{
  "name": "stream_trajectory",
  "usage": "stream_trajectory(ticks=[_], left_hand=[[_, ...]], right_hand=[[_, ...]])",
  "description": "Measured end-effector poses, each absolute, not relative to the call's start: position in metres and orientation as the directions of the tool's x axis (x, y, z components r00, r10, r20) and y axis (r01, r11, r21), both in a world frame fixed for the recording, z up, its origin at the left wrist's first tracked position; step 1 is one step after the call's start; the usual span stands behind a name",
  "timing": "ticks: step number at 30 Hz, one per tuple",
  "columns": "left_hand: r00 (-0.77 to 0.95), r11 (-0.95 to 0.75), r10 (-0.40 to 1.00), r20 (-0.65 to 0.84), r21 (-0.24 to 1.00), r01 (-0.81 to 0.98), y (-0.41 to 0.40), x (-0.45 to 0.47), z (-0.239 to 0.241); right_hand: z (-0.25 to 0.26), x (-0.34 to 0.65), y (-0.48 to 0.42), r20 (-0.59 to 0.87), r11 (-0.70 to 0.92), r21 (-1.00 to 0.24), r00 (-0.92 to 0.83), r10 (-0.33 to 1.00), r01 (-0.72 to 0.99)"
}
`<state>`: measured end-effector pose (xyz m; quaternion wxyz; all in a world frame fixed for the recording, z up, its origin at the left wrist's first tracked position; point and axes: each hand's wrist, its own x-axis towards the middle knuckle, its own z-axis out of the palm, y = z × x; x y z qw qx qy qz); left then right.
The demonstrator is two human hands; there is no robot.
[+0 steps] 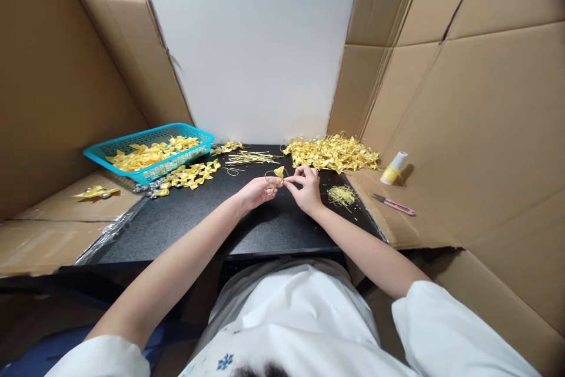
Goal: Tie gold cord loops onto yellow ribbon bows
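Both hands meet over the middle of the black table [185, 230], pinching one small yellow ribbon bow [279, 172]. My left hand [257, 193] grips it from the left, fingers closed. From the right, thumb and forefinger of my right hand [305, 190] close on the bow's lower part. A thin gold cord [267, 175] loops out at the left of the bow. Just beyond the hands lies a row of straight gold cord pieces [251, 157]. Beside my right hand is a tangle of pale yellow thread scraps [341, 195].
A turquoise basket [148, 174] of yellow bows stands at the left, with more bows [189, 176] before it. A big heap of corded bows [333, 152] lies back right. On cardboard at the right are a thread spool [392, 170] and pink thread snips [395, 204]. Cardboard walls [477, 100] flank the table.
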<state>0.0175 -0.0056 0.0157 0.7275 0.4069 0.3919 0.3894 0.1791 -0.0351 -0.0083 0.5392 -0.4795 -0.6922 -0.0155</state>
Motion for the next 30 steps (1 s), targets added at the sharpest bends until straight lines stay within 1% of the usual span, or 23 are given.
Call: stream_trajectory(ticks=[5,7,9,10,12,14,17,20,21,22,24,26,30], left_hand=[[0.381,0.317,0.897,-0.224,0.927,-0.202,-0.004,0.016,0.012],[0.374,0.292,0.904,-0.209,0.939,-0.182,-0.005,0.016,0.013],[0.38,0.278,0.902,-0.206,0.95,-0.144,-0.006,0.016,0.014],[0.385,0.276,0.898,-0.211,0.953,-0.122,-0.007,0.016,0.015],[0.389,0.271,0.895,-0.216,0.959,-0.089,-0.007,0.016,0.016],[0.372,0.255,0.904,-0.209,0.964,-0.078,-0.007,0.015,0.016],[0.325,0.218,0.927,-0.186,0.974,-0.067,-0.007,0.014,0.017],[0.286,0.191,0.942,-0.173,0.981,-0.038,-0.008,0.014,0.019],[0.276,0.187,0.946,-0.172,0.982,-0.029,-0.009,0.015,0.019],[0.263,0.179,0.95,-0.167,0.984,-0.021,-0.01,0.015,0.02],[0.233,0.139,0.963,-0.135,0.99,-0.001,-0.011,0.016,0.02],[0.193,0.061,0.979,-0.066,0.998,0.035,-0.012,0.016,0.019],[0.132,-0.112,0.987,0.095,0.985,0.128,-0.01,0.016,0.013]], right_hand=[[-0.006,0.183,-0.032,0.735,0.557,-0.556,0.051,0.677,0.617],[-0.005,0.187,-0.028,0.722,0.569,-0.61,0.091,0.686,0.551],[-0.004,0.191,-0.02,0.672,0.561,-0.689,0.115,0.731,0.459],[-0.004,0.194,-0.016,0.627,0.546,-0.733,0.092,0.773,0.407],[-0.004,0.197,-0.009,0.526,0.503,-0.808,-0.007,0.85,0.307],[-0.003,0.2,-0.006,0.49,0.491,-0.837,-0.067,0.869,0.242],[0.003,0.203,-0.013,0.58,0.581,-0.78,-0.083,0.811,0.233],[0.011,0.205,-0.027,0.668,0.691,-0.665,-0.187,0.72,0.285],[0.014,0.205,-0.031,0.697,0.71,-0.624,-0.179,0.695,0.327],[0.015,0.204,-0.034,0.727,0.712,-0.586,-0.137,0.673,0.386],[0.017,0.203,-0.039,0.78,0.667,-0.531,-0.005,0.625,0.523],[0.016,0.2,-0.04,0.805,0.605,-0.493,0.063,0.59,0.625],[0.008,0.189,-0.04,0.774,0.577,-0.408,-0.067,0.629,0.708]])
